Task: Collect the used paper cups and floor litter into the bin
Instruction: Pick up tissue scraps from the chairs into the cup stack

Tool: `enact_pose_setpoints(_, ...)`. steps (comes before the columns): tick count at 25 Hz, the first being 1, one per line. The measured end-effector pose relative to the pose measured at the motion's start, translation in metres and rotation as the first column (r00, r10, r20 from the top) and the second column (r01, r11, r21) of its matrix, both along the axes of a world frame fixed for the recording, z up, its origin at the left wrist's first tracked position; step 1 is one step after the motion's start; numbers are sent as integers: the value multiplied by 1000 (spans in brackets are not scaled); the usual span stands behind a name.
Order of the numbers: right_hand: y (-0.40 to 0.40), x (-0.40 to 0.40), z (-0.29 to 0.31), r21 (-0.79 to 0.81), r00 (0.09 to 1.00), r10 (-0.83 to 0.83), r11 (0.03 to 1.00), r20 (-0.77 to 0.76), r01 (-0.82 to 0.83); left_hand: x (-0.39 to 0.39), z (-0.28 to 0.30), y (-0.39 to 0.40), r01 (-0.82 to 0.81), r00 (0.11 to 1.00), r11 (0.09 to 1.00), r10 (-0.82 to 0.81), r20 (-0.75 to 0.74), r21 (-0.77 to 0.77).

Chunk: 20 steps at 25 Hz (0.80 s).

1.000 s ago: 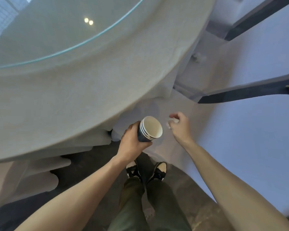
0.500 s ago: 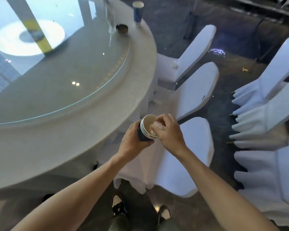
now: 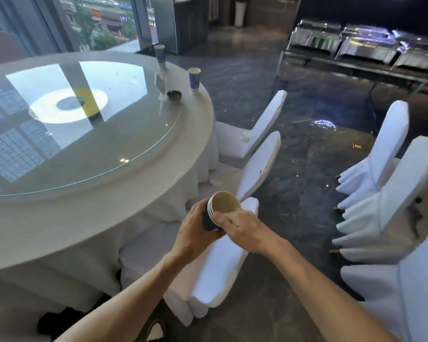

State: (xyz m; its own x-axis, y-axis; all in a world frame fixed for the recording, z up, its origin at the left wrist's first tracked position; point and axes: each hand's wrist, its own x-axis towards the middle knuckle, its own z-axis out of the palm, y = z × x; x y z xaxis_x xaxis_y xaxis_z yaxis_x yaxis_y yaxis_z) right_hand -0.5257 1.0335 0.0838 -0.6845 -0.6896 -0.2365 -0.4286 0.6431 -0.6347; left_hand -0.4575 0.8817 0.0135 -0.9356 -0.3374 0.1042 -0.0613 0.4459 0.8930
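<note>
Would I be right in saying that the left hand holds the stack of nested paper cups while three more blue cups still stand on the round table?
Not quite: the head view shows two blue cups standing on the round table, the nearer cup and the farther cup, not three. The rest holds: the left hand holds the stack of nested paper cups.
</note>
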Motion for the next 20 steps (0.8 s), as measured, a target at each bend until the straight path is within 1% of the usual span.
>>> enact_pose_setpoints(2,19,-3,4,2,996,42,999,83,-43,1,0,25,-21,999,1000,20,-28,-13)
enact_pose_setpoints(4,31,-12,9,-35,992,78,997,100,-75,-2,-3,41,-40,998,999,39,-49,-16)
enact_pose_setpoints(7,35,-42,12,-61,988,156,986,-1,-156,-21,-9,46,-106,994,994,107,-17,30)
enact_pose_setpoints(10,31,-81,-2,15,963,246,969,-109,-246,-54,-22,39,-174,985,976,174,12,133)
enact_pose_setpoints(12,31,-111,-13,36,948,269,963,-169,-267,-84,-30,36,-176,984,972,176,17,155)
enact_pose_setpoints(14,37,-147,-17,-7,951,259,965,-169,-264,-117,-35,37,-168,986,972,165,29,166)
enact_pose_setpoints(17,45,-200,-12,-17,952,262,963,-158,-268,-165,-28,51,-188,982,964,183,44,188)
enact_pose_setpoints(20,43,-254,-14,-50,949,273,958,-159,-283,-210,-26,59,-248,969,946,240,61,208)
